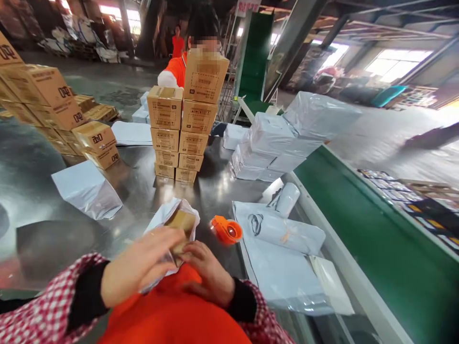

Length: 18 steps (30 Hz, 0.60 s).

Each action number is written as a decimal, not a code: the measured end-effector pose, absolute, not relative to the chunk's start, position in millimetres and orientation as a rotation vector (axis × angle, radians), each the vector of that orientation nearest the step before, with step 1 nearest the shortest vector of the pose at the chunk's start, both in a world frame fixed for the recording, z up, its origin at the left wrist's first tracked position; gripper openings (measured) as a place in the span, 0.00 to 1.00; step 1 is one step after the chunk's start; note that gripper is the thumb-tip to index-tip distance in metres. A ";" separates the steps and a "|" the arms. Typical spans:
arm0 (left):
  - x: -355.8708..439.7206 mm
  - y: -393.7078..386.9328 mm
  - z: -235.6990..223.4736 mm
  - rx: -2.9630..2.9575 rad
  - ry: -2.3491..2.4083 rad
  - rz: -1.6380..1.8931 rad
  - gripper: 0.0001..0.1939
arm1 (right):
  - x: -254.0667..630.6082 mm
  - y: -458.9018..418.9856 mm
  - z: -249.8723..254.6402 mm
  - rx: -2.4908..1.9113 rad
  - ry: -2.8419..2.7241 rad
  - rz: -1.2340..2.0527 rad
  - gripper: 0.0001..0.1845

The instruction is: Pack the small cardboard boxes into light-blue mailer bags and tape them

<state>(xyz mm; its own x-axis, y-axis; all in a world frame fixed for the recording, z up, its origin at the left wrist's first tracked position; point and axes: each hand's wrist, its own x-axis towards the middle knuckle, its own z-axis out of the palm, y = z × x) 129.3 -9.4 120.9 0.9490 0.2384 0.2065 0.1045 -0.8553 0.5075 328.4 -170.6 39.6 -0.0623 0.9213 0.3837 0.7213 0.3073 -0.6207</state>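
Note:
Close to my body on the metal table, a white plastic mailing bag (156,220) stands with its mouth open around a brown cardboard box (182,221). My left hand (141,263) lies across the near side of the bag, fingers stretched out and slightly blurred. On the other side, my right hand (211,273) has bent fingers at the bag's near right edge, against the box. Parts of the bag and box are hidden under both hands. Just right of them sits an orange tape dispenser (226,230).
Stacked brown cartons (167,112) stand ahead, with a co-worker in orange (176,69) behind. A wrapped white parcel (88,188) lies left. Flat white bags (283,277) and a rolled one lie right, below piled white parcels (272,136). A green conveyor belt (358,220) runs along the right.

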 end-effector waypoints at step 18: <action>75.3 56.2 78.2 3.079 0.090 -0.157 0.08 | 340.1 -181.0 3.1 -1.661 -2.215 -0.038 0.15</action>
<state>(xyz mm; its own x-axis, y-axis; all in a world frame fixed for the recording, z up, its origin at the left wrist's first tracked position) 75.3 56.2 78.2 0.9931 0.0556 -0.1029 0.0614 -0.9967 0.0539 340.1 -181.0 3.1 -0.2365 0.9218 0.3073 0.9319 0.3047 -0.1969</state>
